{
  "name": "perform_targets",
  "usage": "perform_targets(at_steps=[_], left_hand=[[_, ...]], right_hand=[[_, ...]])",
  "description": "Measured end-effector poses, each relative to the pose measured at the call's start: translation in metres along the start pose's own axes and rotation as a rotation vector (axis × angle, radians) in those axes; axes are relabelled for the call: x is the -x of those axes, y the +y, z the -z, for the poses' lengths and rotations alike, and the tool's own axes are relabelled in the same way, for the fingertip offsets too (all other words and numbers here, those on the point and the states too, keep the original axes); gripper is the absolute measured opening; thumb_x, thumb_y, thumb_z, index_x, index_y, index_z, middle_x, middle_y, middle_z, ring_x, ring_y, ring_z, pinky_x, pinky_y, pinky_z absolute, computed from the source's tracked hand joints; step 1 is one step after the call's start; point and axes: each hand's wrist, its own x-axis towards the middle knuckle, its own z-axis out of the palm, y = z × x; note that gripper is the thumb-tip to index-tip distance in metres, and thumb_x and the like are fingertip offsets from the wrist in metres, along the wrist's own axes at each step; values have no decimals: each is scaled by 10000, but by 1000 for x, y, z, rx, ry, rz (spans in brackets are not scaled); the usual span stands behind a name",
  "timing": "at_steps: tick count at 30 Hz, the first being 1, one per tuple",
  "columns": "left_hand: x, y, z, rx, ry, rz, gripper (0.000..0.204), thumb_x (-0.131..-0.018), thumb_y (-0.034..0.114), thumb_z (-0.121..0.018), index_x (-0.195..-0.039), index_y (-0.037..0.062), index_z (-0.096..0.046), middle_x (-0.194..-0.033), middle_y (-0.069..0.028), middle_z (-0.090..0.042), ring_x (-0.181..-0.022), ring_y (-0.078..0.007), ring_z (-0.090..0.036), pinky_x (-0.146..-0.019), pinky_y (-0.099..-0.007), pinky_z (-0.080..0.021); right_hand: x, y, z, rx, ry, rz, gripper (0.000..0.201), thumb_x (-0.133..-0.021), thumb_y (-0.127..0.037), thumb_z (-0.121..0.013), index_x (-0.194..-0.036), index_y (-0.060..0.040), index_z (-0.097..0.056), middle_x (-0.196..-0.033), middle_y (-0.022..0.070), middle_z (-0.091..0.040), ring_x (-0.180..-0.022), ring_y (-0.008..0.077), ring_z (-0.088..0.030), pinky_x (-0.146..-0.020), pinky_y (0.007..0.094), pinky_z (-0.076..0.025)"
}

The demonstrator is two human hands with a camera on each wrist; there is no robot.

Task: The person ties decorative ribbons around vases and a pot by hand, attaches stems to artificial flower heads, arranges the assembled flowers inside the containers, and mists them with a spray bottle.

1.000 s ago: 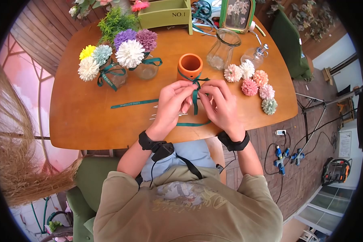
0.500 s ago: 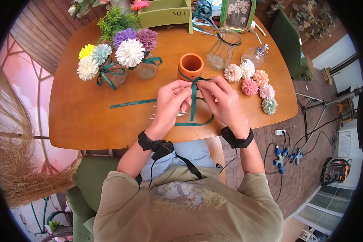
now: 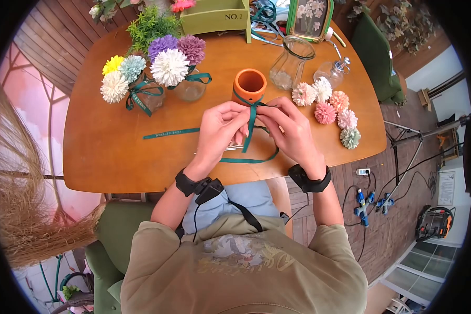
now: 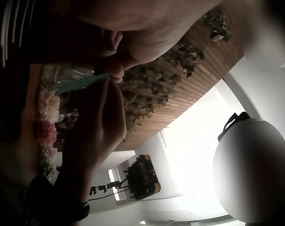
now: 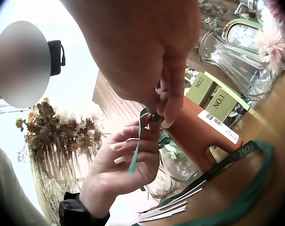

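Note:
An orange terracotta pot [image 3: 250, 82] stands on the table in front of the person, with a dark green ribbon [image 3: 249, 135] looped round it below the rim. At the pot's front, my left hand [image 3: 220, 128] pinches the ribbon close to the crossing. My right hand [image 3: 292, 131] pinches it from the other side, fingertips almost meeting the left ones. One ribbon tail hangs down between both hands. From the right wrist, the pot [image 5: 194, 134] shows a white barcode label, and a ribbon end [image 5: 134, 160] falls across the left hand's [image 5: 119, 167] curled fingers.
Printed green ribbon [image 3: 171, 134] and thin white sticks [image 5: 173, 207] lie on the table [image 3: 115, 167]. Flower heads [image 3: 325, 112], a glass vase [image 3: 288, 65] and a spray bottle [image 3: 332, 72] stand right; ribboned flower jars [image 3: 191, 91] left; a green wooden box [image 3: 214, 22] behind.
The ribbon's hanging tail lengthened, then swung slightly left. Both hands stay at the pot's front, the right having risen a little. The pot has shifted marginally to the right.

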Motion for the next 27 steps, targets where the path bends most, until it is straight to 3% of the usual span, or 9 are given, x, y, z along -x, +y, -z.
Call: perform_targets(at_steps=[5, 9, 12, 15, 17, 21, 23, 27], left_hand=[[4, 1, 3, -95, -43, -43, 143, -1032, 112, -643, -1048, -25, -683, -758, -44, -677, -580, -49, -592, -508, -200, -469], [9, -3, 2, -165, -9, -119, 144, -1032, 100, -636, -1073, -31, -680, -751, -42, -677, -586, -46, -594, -521, -208, -479], [10, -6, 0, -269, 5, -148, 150, -1029, 86, -632, -1107, -31, -684, -754, -38, -690, -591, -45, -603, -522, -213, -482], [10, -4, -5, -277, -43, -108, 193, -1031, 71, -636, -1185, -41, -668, -799, -54, -706, -600, -56, -613, -539, -209, -488], [8, -5, -6, -274, -6, -150, 165, -1029, 69, -639, -1146, -36, -690, -797, -57, -719, -599, -59, -622, -528, -215, -482], [9, -3, -9, -447, 60, -217, 126, -1013, 68, -661, -1058, -37, -714, -750, -48, -716, -595, -54, -628, -525, -217, -481], [9, -3, -7, -600, 92, -398, 111, -989, 72, -690, -969, -33, -719, -697, -32, -705, -588, -44, -624, -527, -212, -478], [6, 8, 4, -688, 147, -425, 104, -958, 64, -714, -907, -26, -709, -676, -16, -690, -585, -29, -604, -534, -201, -463]], right_hand=[[0, -2, 0, 8, -93, -87, 191, -926, 2, -701, -1109, -13, -648, -1002, 147, -600, -800, 335, -670, -659, 424, -546], [0, -1, -6, 42, -79, -100, 162, -943, 7, -673, -1100, -1, -635, -1013, 155, -599, -799, 346, -667, -649, 416, -536], [3, -3, -10, -108, -28, -176, 155, -954, 18, -648, -1108, 10, -637, -1009, 160, -594, -773, 357, -655, -631, 409, -526], [5, -7, -13, -144, -1, -246, 150, -969, 17, -635, -1119, 21, -650, -1006, 142, -598, -756, 296, -659, -607, 374, -533], [2, -14, -9, -357, -51, -534, 150, -983, 4, -632, -1128, 21, -667, -994, 115, -602, -753, 212, -654, -593, 323, -540], [8, -5, -12, -289, -21, -468, 153, -983, -5, -647, -1130, 26, -674, -983, 91, -614, -746, 141, -641, -579, 279, -543], [10, -1, -14, -371, 38, -443, 160, -973, -2, -663, -1130, 22, -675, -958, 78, -623, -730, 119, -632, -558, 263, -537], [6, 1, -12, -333, 178, -526, 128, -942, 8, -707, -1060, 29, -662, -906, 60, -648, -690, 78, -623, -531, 233, -515]])
